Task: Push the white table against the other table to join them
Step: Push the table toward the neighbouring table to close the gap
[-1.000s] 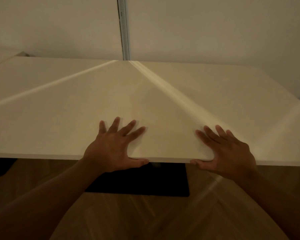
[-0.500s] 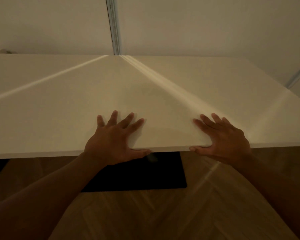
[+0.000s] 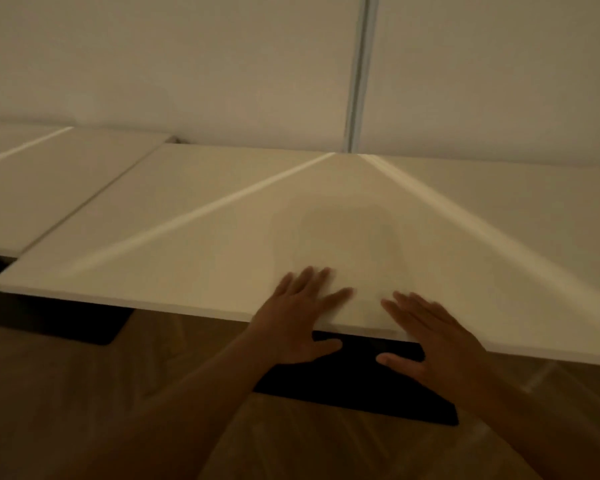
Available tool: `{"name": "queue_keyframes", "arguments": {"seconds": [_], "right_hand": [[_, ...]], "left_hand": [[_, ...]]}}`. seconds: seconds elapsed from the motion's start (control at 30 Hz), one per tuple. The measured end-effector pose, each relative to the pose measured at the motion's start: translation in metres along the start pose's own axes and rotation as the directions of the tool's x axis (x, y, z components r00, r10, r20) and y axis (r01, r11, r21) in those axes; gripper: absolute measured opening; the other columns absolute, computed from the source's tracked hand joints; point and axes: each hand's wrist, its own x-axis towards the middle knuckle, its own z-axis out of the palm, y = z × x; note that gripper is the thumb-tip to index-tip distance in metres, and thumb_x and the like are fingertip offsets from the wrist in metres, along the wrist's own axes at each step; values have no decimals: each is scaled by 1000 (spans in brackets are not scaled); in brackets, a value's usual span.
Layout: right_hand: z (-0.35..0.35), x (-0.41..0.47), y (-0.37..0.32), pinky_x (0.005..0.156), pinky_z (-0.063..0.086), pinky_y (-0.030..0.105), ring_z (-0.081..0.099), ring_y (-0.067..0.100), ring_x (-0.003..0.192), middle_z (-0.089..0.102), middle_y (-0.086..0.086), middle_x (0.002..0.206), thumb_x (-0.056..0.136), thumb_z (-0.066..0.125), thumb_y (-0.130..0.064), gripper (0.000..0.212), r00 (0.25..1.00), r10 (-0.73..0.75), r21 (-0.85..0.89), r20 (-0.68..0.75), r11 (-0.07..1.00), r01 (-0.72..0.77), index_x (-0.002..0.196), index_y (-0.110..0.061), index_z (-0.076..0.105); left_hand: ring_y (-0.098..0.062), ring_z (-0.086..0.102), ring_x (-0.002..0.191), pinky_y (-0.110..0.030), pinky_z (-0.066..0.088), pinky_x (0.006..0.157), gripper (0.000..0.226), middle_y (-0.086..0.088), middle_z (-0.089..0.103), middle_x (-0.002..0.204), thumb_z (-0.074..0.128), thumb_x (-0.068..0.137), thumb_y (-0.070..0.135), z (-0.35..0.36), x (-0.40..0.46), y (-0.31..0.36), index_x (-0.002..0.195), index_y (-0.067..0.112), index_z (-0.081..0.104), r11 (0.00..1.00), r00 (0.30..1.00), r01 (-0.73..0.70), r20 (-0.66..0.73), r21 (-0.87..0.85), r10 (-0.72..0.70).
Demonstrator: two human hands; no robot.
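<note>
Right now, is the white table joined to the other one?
Nearly joined: white table lies beside other table, a thin dark seam between them.

Two white counters are counted: the near counter (image 3: 194,244) and a second counter (image 3: 49,188) to its left, with a thin seam seen between them. Two hands are counted, a left hand (image 3: 300,315) and a right hand (image 3: 433,341). Two black base plates (image 3: 361,389) (image 3: 66,323) are seen on one wooden floor (image 3: 118,410).
</note>
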Motion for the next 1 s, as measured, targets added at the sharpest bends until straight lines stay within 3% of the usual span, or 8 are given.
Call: {"name": "queue_keyframes", "arguments": {"seconds": [0.03,0.1,0.17,0.33,0.47,0.57,0.73,1.0], "right_hand": [[3,14,-15,122,-1,27,-8,4,150,-7,-22,159,75,7,-93,83,998,-32,18,48,999,31,145,-53,-11],[10,43,-46,120,-7,27,-15,2,148,-9,-22,159,77,8,-90,84,994,-90,33,65,996,88,148,-49,-10],[18,69,-82,122,-2,31,-12,5,149,-2,-16,163,83,12,-84,83,987,-150,3,63,989,151,153,-42,-1],[35,127,-176,121,18,46,12,20,151,18,-3,164,86,19,-80,85,947,-319,-41,33,947,320,155,-31,22],[47,174,-233,119,12,59,7,30,151,9,3,165,85,8,-78,86,945,-323,-105,46,939,326,156,-29,8],[52,189,-248,115,18,65,13,35,150,15,8,164,90,10,-74,80,941,-334,-158,52,928,338,155,-29,13],[52,192,-246,110,28,67,28,39,145,30,10,159,92,12,-73,78,944,-323,-157,70,931,330,153,-27,28],[56,212,-251,113,24,65,25,37,147,28,8,160,89,4,-74,81,947,-320,-139,36,937,322,154,-30,25]], "left_hand": [[-27,-17,155,-55,-6,124,92,4,-19,169,40,86,84,-2,-20,-26,156,54,-12,997,996,83,26,11,-83],[-30,-22,154,-64,-8,121,100,5,-28,166,34,78,95,-12,-54,-76,154,56,-18,964,963,262,60,34,-264],[-28,-21,154,-67,-6,120,105,3,-25,167,28,72,101,-21,-83,-120,154,55,-19,931,929,357,72,78,-362],[-34,-21,154,-72,0,118,116,4,-26,168,34,66,104,-35,-126,-200,153,52,-24,896,890,417,131,151,-436],[-39,-23,152,-74,-3,117,116,6,-27,167,40,65,103,-44,-125,-234,150,57,-24,941,928,312,172,130,-331],[-36,-18,154,-71,-2,119,111,7,-20,169,30,63,106,-38,-127,-244,151,59,-21,953,954,268,102,141,-284],[-39,-11,155,-69,-2,120,108,6,-11,171,32,66,104,-35,-128,-250,153,60,-14,962,968,240,43,132,-248],[-39,-4,156,-68,2,121,106,8,-6,171,36,67,102,-36,-117,-269,152,61,-14,960,971,233,18,152,-239]]}}
